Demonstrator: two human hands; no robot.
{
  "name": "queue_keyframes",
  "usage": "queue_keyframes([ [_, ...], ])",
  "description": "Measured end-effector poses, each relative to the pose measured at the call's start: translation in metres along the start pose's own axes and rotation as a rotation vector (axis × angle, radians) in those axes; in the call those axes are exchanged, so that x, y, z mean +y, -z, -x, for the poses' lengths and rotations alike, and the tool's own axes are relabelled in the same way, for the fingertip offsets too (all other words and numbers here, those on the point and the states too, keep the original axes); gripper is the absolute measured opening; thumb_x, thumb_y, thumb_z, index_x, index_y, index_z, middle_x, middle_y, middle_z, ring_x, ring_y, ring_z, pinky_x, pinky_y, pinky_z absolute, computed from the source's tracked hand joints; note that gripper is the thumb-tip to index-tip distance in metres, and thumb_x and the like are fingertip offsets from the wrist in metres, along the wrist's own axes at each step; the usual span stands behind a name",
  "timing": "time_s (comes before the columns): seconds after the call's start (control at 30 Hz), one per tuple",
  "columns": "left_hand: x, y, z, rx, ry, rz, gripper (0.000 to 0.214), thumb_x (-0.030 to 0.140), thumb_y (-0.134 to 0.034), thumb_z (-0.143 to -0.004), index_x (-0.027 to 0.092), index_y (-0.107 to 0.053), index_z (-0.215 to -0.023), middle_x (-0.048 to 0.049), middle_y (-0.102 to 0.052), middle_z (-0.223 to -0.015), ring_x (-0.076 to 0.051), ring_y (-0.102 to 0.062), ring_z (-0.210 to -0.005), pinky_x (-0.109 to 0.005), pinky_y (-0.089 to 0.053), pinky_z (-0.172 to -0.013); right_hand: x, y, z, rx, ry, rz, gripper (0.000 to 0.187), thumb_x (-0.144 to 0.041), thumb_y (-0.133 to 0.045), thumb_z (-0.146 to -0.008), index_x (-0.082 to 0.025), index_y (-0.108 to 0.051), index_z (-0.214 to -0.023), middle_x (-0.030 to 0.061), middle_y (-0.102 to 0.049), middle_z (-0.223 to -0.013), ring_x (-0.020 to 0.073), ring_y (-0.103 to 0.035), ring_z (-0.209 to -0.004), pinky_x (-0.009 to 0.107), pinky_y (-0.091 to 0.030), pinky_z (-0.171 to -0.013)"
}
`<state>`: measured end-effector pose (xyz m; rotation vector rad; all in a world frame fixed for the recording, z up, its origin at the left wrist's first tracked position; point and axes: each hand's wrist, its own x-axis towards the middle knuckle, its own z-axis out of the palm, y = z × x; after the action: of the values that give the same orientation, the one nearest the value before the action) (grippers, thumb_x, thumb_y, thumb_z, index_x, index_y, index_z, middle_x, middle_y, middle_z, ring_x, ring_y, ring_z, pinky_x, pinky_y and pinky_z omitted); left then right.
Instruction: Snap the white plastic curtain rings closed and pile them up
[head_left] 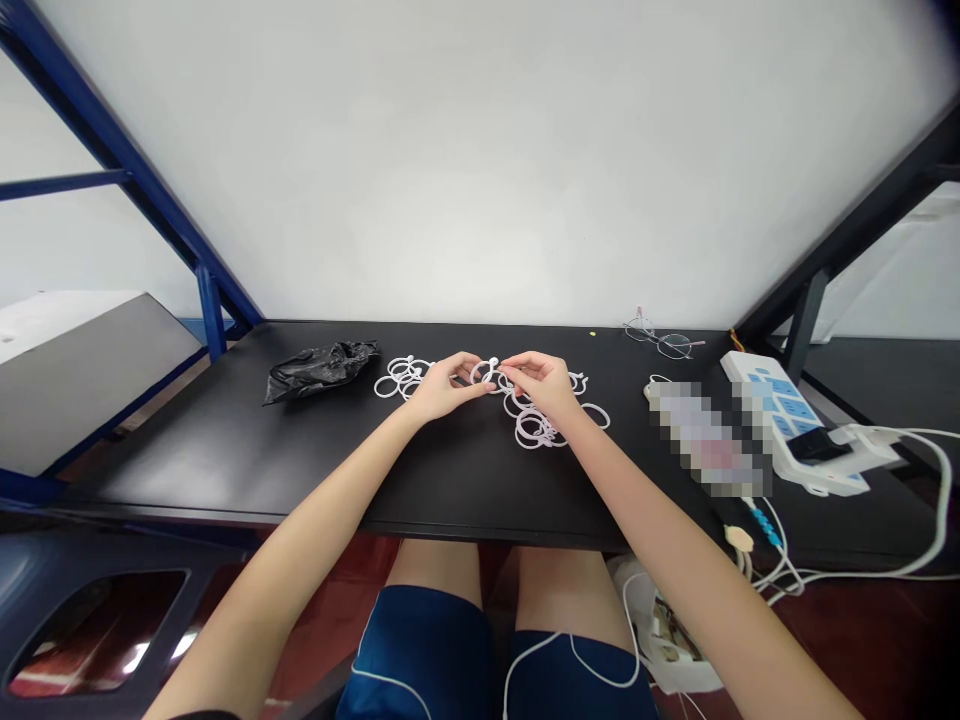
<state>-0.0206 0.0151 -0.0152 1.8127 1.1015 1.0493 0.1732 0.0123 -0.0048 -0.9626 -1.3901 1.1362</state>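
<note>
Two forearms (322, 510) angle inward toward twelve o'clock, where the left hand (444, 388) and right hand (544, 383) pinch a slim white ring (484, 364) with a small knob (493, 362); from it, loose rings (546, 436) lie at nine and five o'clock.

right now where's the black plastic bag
Head view: the black plastic bag lies at left on the desk, just left of the white rings by the left hand.

white rings (547, 436) — thin, overlapping
</note>
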Motion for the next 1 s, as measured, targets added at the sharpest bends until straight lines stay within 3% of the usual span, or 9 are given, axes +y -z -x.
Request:
queue_keyframes([
  [0.1, -0.004, 0.001, -0.002, 0.082, 0.027, -0.043, 0.047, 0.047, -0.076, -0.069, 0.018, -0.062, -0.103, -0.0045, -0.065, -0.091, -0.016, -0.061, -0.082, -0.028, -0.049, -0.070, 0.004, 0.001, 0.000, -0.013, 0.030, 0.084, 0.026, -0.041, -0.075, -0.068, -0.018, -0.070, -0.077, 0.0026, -0.066, -0.067, 0.0109, -0.051, -0.048, 0.028, -0.044, -0.048],
  [0.2, -0.010, 0.003, -0.004, 0.145, 0.042, -0.100, 0.047, 0.045, -0.075, -0.069, 0.019, -0.061, -0.106, -0.0050, -0.065, -0.093, -0.017, -0.060, -0.083, -0.029, -0.049, -0.071, 0.007, 0.001, 0.002, -0.024, 0.165, 0.333, 0.014, -0.033, -0.068, -0.076, -0.019, -0.070, -0.078, 0.0037, -0.067, -0.071, 0.0153, -0.057, -0.059, 0.029, -0.046, -0.054],
  [0.3, -0.014, 0.007, -0.004, 0.220, 0.021, -0.174, 0.045, 0.035, -0.073, -0.071, 0.019, -0.060, -0.111, -0.0063, -0.065, -0.100, -0.019, -0.060, -0.090, -0.030, -0.049, -0.074, 0.009, 0.001, 0.004, -0.123, 0.339, 0.614, 0.007, -0.023, -0.064, -0.078, -0.021, -0.071, -0.080, 0.0056, -0.070, -0.082, 0.0206, -0.059, -0.079, 0.033, -0.048, -0.068],
  [0.4, -0.016, 0.010, -0.005, 0.271, 0.012, -0.219, 0.044, 0.028, -0.069, -0.072, 0.019, -0.058, -0.114, -0.0070, -0.064, -0.105, -0.020, -0.059, -0.097, -0.031, -0.049, -0.078, 0.012, 0.003, 0.004, -0.228, 0.416, 0.746, 0.008, -0.019, -0.066, -0.077, -0.021, -0.070, -0.083, 0.0055, -0.071, -0.086, 0.0230, -0.058, -0.088, 0.038, -0.047, -0.080],
  [0.67, -0.013, 0.010, -0.004, 0.272, 0.016, -0.211, 0.044, 0.029, -0.070, -0.072, 0.019, -0.058, -0.114, -0.0073, -0.064, -0.106, -0.020, -0.059, -0.099, -0.032, -0.050, -0.079, 0.018, 0.007, 0.000, -0.312, 0.420, 0.805, 0.012, -0.013, -0.063, -0.077, -0.020, -0.070, -0.084, 0.0045, -0.072, -0.085, 0.0219, -0.057, -0.084, 0.037, -0.045, -0.080],
  [1.0, -0.014, 0.009, -0.005, 0.291, 0.007, -0.217, 0.044, 0.027, -0.070, -0.071, 0.019, -0.059, -0.113, -0.0062, -0.065, -0.104, -0.019, -0.060, -0.096, -0.031, -0.051, -0.078, 0.016, 0.007, 0.000, -0.293, 0.360, 0.802, 0.024, -0.001, -0.055, -0.074, -0.019, -0.068, -0.081, 0.0042, -0.073, -0.086, 0.0217, -0.060, -0.086, 0.036, -0.047, -0.079],
])
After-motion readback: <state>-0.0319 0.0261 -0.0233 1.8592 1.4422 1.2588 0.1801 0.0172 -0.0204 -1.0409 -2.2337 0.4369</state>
